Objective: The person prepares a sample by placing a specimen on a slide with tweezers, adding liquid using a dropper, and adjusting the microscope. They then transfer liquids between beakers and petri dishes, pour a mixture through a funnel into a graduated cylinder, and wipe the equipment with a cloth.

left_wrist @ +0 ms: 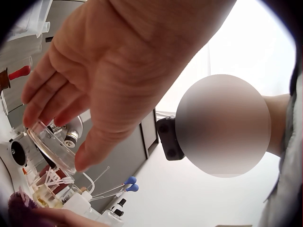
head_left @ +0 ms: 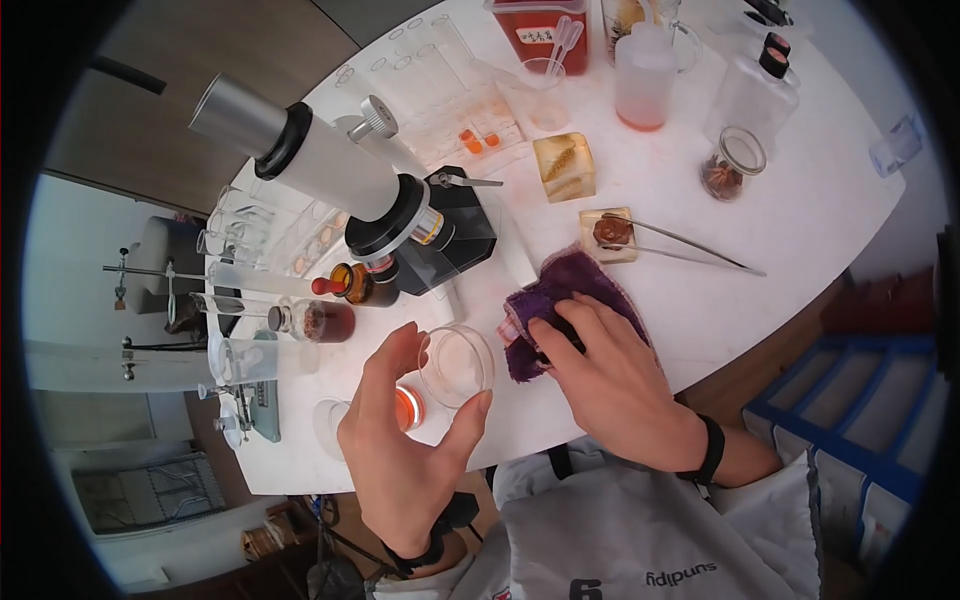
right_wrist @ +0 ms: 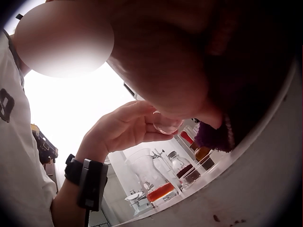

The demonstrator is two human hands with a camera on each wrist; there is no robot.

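A clear round glass dish (head_left: 457, 366) is pinched by its rim between the thumb and fingers of my left hand (head_left: 405, 440), above the table's near edge. In the left wrist view the dish (left_wrist: 52, 149) is tilted between the fingertips and thumb of the left hand (left_wrist: 99, 80). My right hand (head_left: 620, 385) grips a purple cloth (head_left: 575, 275) that lies bunched on the table, its fingers curled into the folds. The cloth (right_wrist: 211, 137) shows dark beside the right hand (right_wrist: 161, 71) in the right wrist view.
A microscope (head_left: 340, 180) stands beyond the left hand. Near that hand are a vessel of orange liquid (head_left: 408, 407) and a jar of dark red contents (head_left: 328, 321). Tweezers (head_left: 690, 245) lie by a resin block (head_left: 606, 232), past the cloth. A wash bottle (head_left: 643, 85) stands at the back.
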